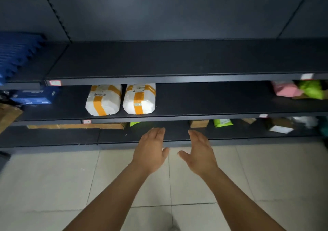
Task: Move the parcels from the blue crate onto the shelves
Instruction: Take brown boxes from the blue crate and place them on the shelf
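My left hand (150, 149) and right hand (200, 151) are flat-fingered and hold nothing, level with the bottom shelf edge (124, 144). Two white parcels (120, 99) lie side by side on the middle shelf (213, 99), their rear ends hidden under the upper shelf (177, 58); bare shelf extends to their right. The blue items (17, 56) at left are blurred and cut off.

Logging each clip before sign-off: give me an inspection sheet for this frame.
Surface: dark shelves, top tier bare in the middle.
Job's things: two white parcels with orange tape, side by side on the middle tier; blue crate not in view.
Clutter: pink bag, green bags, cardboard boxes, blue boxes.
Hands: left hand and right hand open, holding nothing.
Cables: nothing seen.
Surroundings: pale tiled floor.
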Available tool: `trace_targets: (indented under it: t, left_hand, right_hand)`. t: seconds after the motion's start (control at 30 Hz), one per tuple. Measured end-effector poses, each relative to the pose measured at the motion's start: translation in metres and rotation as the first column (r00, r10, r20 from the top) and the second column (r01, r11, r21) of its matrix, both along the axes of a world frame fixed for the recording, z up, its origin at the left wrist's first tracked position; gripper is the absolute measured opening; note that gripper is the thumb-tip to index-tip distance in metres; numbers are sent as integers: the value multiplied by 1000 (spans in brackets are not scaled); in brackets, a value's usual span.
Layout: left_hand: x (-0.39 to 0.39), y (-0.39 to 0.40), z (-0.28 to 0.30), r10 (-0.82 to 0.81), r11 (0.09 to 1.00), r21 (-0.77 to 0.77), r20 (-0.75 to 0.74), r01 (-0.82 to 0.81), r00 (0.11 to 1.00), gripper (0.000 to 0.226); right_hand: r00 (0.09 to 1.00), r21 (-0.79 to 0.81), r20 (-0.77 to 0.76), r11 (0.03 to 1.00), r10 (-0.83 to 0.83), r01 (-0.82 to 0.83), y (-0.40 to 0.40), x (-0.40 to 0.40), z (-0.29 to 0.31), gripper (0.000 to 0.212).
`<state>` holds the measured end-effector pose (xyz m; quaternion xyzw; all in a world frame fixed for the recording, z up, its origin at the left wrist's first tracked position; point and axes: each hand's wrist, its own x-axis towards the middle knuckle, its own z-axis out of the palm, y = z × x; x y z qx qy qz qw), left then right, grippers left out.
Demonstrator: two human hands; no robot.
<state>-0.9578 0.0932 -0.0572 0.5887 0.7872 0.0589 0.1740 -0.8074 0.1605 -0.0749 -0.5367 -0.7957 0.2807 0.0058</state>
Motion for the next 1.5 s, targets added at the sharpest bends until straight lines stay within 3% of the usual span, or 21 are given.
trace_targets:
  t: [0.33, 0.7, 0.93, 1.5]
  left_hand:
    - [104, -69, 58, -289, 953, 102, 11, 286, 957, 71]
    - [254, -129, 89, -619, 776, 148, -10, 614, 785, 72]
    - [382, -161, 96, -781, 609, 153, -56, 778, 622, 72]
    - [698, -235, 117, -929, 347, 177, -70, 921, 363, 73]
  right_hand:
    - [944, 66, -29, 942, -328, 330, -111, 117, 67, 83]
    - [756, 124, -66, 747, -651, 654, -236, 267, 102, 82]
    - [662, 212, -11, 645, -750, 734, -301, 384, 107, 81]
    - [369, 219, -35, 353, -929, 910, -428, 672, 124, 81]
